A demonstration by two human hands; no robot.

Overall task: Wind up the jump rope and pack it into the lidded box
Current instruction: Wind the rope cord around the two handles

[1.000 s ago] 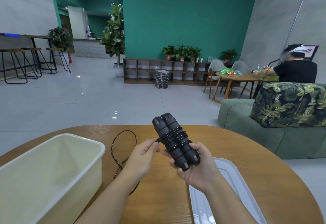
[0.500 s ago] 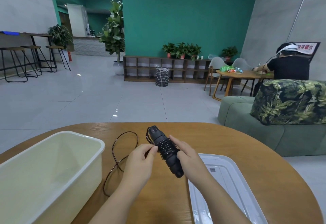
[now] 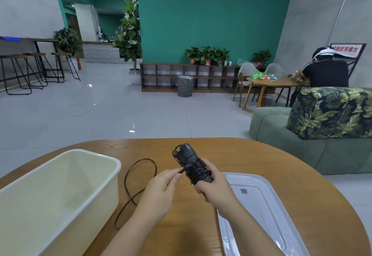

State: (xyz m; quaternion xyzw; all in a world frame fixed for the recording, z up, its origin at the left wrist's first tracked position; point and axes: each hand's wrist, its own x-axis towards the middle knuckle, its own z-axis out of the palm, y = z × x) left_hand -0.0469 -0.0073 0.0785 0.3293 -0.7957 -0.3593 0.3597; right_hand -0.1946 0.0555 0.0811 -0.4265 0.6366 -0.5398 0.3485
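Note:
My right hand [image 3: 216, 192] grips the two black jump rope handles [image 3: 189, 158], held together and pointing away from me, with several turns of cord around them. My left hand [image 3: 161, 192] pinches the black cord [image 3: 182, 170] just left of the handles. The loose cord [image 3: 141, 177] loops over the wooden table [image 3: 261, 159] between my left arm and the box. The cream open box [image 3: 112, 161] stands at the left. Its clear lid [image 3: 261, 195] lies flat on the table to the right of my right arm.
A green sofa [image 3: 302, 151] with a leaf-pattern cushion sits beyond the table's right edge. Farther back a person in black [image 3: 326, 72] sits at another table. Stools, plants and a low shelf stand across the grey floor.
My right hand lowered and turned the handles so they point away from me. My left hand kept pinching the cord beside them. The camera tilted down slightly.

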